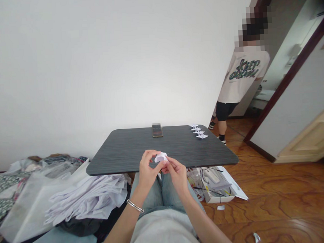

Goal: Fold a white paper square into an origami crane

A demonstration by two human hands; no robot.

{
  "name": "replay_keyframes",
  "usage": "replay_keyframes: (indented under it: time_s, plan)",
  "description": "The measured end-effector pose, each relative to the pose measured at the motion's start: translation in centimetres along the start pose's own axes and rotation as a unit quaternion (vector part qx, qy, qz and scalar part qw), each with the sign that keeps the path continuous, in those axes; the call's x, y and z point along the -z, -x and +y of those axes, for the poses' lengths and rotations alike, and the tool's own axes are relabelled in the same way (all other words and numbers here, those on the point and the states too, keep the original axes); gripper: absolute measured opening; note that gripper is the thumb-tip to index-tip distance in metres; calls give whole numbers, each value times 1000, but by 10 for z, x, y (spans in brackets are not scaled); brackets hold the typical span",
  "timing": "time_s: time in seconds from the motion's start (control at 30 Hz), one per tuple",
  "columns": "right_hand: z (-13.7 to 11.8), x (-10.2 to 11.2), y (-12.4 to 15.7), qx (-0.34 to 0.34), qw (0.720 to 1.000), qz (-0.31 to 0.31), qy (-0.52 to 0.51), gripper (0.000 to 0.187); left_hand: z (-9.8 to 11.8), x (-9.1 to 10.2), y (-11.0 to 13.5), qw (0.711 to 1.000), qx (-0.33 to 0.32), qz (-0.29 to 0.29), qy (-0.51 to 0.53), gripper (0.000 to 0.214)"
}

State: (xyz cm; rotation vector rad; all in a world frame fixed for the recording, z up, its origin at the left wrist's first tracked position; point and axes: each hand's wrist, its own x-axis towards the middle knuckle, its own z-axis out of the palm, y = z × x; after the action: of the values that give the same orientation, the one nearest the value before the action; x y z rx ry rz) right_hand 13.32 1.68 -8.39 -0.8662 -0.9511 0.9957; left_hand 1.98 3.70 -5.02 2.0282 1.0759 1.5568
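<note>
Dark grey, streaked tabletop (pixel 125 148) spans mid-frame as my left hand (pixel 147 168), finger and thumb loosely curved, and right hand (pixel 178 172), pinching the lower-right edge, hold a small, curled white paper piece (pixel 161 156) between them, just below frame centre.

The white shirt (pixel 242 73) reads "KEEP" above blurred letters

Free tabletop (pixel 176 139) between phone (pixel 157 130) and origami (pixel 202 136)
</note>
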Motion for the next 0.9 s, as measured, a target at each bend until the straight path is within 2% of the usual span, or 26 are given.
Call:
replay_keyframes:
  time_s: [0.23, 0.5, 0.9]
  plan:
    - [-2, -2, 7, 78, 992, 7, 95, 26, 9, -3, -1, 1000, 7, 23, -1, 10]
    - [0, -1, 9, 98, 991, 17, 92, 26, 11, 0, 0, 1000, -11, 22, 4, 9]
    - [0, -1, 12, 120, 987, 38, 99, 24, 16, 0, 0, 996, -4, 3, 86, 13]
